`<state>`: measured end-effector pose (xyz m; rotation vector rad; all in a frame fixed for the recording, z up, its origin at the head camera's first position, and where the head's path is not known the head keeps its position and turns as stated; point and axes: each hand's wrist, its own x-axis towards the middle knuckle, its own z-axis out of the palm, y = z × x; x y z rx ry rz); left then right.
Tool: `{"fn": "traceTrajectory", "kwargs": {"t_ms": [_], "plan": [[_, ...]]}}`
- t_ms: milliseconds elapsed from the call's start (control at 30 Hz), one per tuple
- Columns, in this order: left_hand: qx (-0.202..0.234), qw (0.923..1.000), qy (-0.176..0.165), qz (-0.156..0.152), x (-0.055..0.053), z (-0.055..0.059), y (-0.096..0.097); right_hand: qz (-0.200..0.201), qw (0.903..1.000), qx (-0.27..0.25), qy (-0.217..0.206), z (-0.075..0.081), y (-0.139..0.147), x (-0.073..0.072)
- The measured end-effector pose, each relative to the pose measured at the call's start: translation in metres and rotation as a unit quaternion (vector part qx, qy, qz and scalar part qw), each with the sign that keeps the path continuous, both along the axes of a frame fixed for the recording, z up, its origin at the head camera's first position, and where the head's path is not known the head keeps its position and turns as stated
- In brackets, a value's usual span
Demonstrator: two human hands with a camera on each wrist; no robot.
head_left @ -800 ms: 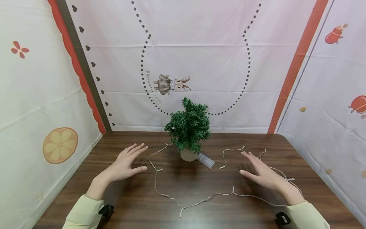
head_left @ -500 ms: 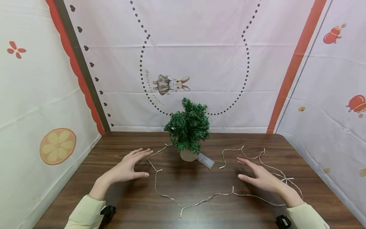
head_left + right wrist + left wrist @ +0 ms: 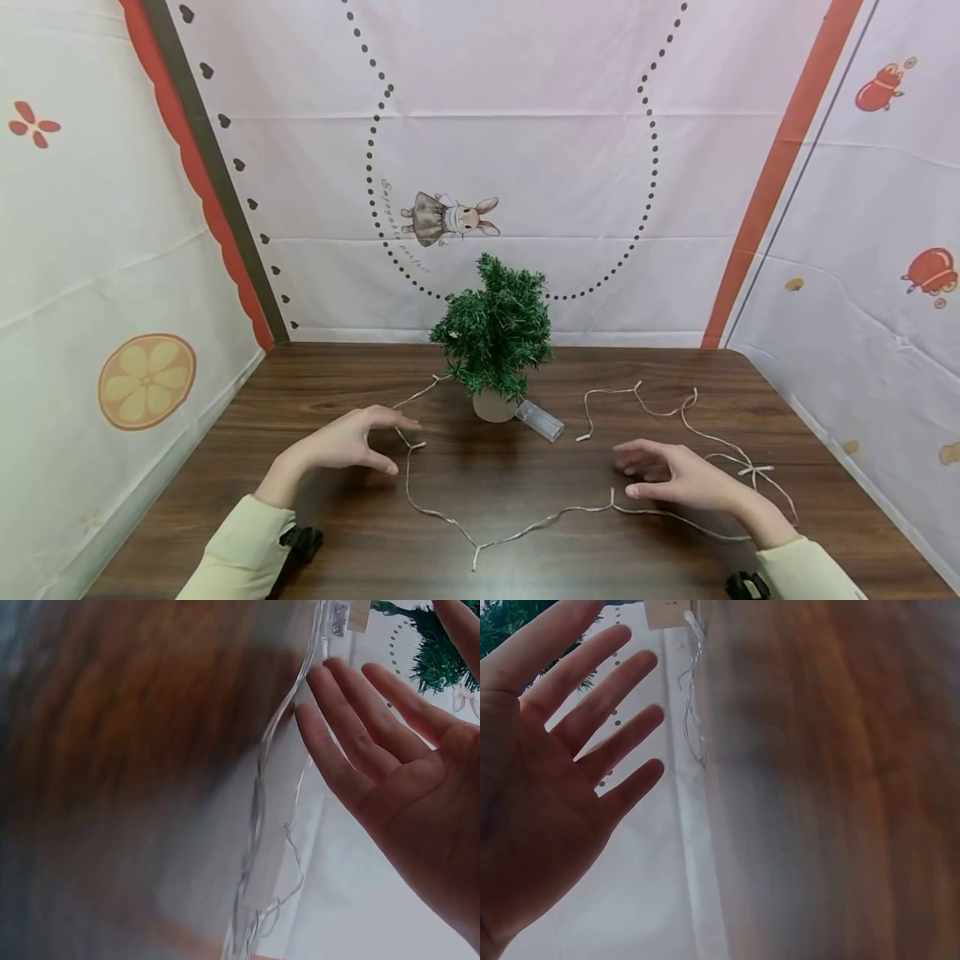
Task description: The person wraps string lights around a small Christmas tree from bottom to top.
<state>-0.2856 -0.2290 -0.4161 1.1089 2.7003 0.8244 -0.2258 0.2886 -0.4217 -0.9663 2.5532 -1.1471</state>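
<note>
A string of lights on thin pale wire lies in a loose loop over the table. Its clear battery box rests against the pale round base of a small green artificial tree. Over the loop's left part hovers my left hand, fingers loosely bent and overlapping the wire in the head view. My right hand is above the wire's right part, fingers loosely curled around nothing. Spread fingers of the left hand and the bare palm of the right hand show in the wrist views.
The dark wooden table runs back to a printed white cloth hung behind it, with more cloth at both sides. On the right, the wire bunches and crosses itself.
My left hand has moved right toward the wire, its fingers bending more. My right hand has come nearer the front edge and its fingers have curled. Tree, battery box and wire lie unchanged.
</note>
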Motion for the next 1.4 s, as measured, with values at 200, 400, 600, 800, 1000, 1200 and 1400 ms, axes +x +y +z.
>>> {"fn": "traceTrajectory", "kwargs": {"t_ms": [200,400,600,800,1000,1200,1400], "plan": [[-0.005,0.9982,-0.057,-0.016,-0.011,-0.003,0.001,0.044,0.9975,-0.026,-0.048,-0.001,0.0,-0.002],[0.004,0.9959,-0.081,-0.039,-0.018,-0.006,0.0,0.065,0.9966,-0.009,-0.05,-0.001,0.001,-0.003],[0.019,0.993,-0.11,-0.038,-0.021,-0.006,-0.001,0.065,0.9971,0.012,-0.038,-0.004,0.004,-0.003],[0.026,0.9924,-0.111,-0.047,-0.023,-0.01,-0.001,0.061,0.997,0.045,-0.013,-0.006,0.005,-0.004],[0.013,0.9919,-0.12,-0.04,-0.022,-0.011,0.0,0.072,0.9959,0.054,-0.008,-0.006,0.007,-0.006],[0.004,0.9899,-0.138,-0.033,-0.02,-0.01,-0.001,0.086,0.996,0.021,-0.007,-0.002,0.016,-0.008],[-0.01,0.9878,-0.149,-0.042,-0.022,-0.013,-0.007,0.102,0.9942,-0.034,-0.01,0.007,0.03,-0.012]]}}
